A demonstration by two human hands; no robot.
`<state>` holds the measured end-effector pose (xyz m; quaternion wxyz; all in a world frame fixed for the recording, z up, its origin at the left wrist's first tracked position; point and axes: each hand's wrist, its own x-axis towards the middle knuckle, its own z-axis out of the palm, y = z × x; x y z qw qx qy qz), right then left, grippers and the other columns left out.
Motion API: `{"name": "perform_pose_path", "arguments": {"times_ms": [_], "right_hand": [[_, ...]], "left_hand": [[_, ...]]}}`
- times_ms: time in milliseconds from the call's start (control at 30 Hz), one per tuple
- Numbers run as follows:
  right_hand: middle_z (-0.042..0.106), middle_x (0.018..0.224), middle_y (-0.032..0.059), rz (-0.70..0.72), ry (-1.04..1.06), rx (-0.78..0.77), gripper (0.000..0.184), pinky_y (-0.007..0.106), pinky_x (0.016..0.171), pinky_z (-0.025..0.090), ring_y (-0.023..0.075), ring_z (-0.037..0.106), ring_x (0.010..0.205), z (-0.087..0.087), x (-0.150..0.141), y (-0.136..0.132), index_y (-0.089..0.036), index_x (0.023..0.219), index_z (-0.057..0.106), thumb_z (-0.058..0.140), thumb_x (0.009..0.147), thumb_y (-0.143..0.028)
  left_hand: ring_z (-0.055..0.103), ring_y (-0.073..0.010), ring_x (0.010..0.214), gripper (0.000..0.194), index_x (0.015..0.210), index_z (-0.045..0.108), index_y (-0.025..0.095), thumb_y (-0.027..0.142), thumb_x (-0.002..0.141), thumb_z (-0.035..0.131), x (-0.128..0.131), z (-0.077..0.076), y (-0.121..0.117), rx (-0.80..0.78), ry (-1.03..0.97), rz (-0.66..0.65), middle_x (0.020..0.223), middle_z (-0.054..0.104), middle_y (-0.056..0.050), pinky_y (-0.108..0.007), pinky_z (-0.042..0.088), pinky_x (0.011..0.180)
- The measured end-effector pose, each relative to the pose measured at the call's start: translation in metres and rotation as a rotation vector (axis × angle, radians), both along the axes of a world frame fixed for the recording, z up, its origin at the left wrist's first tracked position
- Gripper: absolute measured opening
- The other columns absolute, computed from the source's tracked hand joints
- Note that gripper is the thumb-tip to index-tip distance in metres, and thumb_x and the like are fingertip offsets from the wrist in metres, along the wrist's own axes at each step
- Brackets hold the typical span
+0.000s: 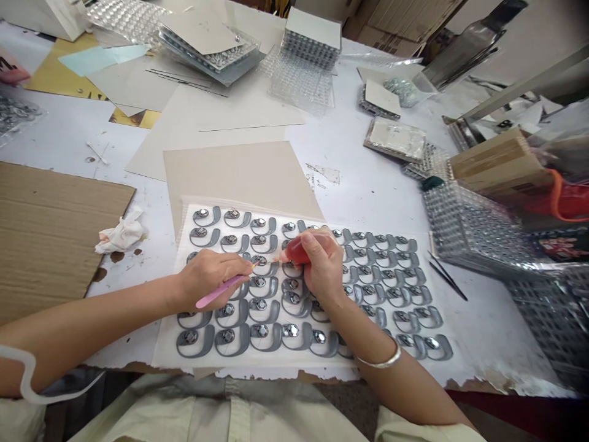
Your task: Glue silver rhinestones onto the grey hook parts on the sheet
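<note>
At far left, a flat brown cardboard sheet (50,227), with a crumpled white tissue (122,234) by its edge. In the left hand (212,275), a thin pink stick (219,293), pinched in bent fingers. Under both hands, rows of curved grey pieces with shiny round stones (277,337) on a thin white sheet (166,353). In the right hand (323,267), a red see-through bottle (297,251), held between thumb and fingers. Farther right, thin black tweezers (448,280).

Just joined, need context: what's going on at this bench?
The left hand holds a pink-handled tool, the right hand a red bottle. Their tips are close together among grey curved pieces with round metallic centres, laid in rows on a white sheet. Can't tell whether either tip touches a piece.
</note>
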<state>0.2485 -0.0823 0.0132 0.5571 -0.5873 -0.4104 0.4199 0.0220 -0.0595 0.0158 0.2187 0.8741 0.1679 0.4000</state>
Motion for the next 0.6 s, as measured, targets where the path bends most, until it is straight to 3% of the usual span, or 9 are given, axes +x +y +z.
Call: {"name": "perform_pose_path", "arguments": {"times_ms": [267,400,600], "right_hand": [[0.062,0.068,0.0007,0.067,-0.029,0.042,0.025,0.024,0.033,0.039,0.0132,0.058,0.050,0.007,-0.004,-0.003,-0.020,0.073,0.060,0.064,0.081,-0.043],[0.063,0.069,0.0008,0.102,-0.055,0.127,0.022,0.030,0.046,0.049,0.0166,0.064,0.059,0.010,-0.006,-0.005,-0.021,0.074,0.060,0.064,0.082,-0.041],[0.063,0.069,0.0005,0.080,-0.215,0.283,0.020,0.036,0.064,0.051,0.0178,0.062,0.066,0.006,-0.004,-0.005,-0.023,0.070,0.063,0.063,0.083,-0.037]], "left_hand": [[0.072,-0.0154,0.072,0.009,0.093,0.064,0.014,0.015,0.084,0.062,-0.002,0.000,0.003,-0.253,-0.037,0.042,0.082,0.074,-0.006,-0.021,0.060,0.061],[0.070,-0.0122,0.064,0.008,0.090,0.067,0.012,0.014,0.082,0.064,-0.002,0.001,0.004,-0.355,-0.029,0.055,0.079,0.074,-0.006,-0.018,0.056,0.056],[0.070,-0.0140,0.065,0.007,0.088,0.068,0.011,0.015,0.082,0.064,-0.002,0.001,0.004,-0.388,-0.022,0.068,0.077,0.073,-0.007,-0.020,0.056,0.056]]}}
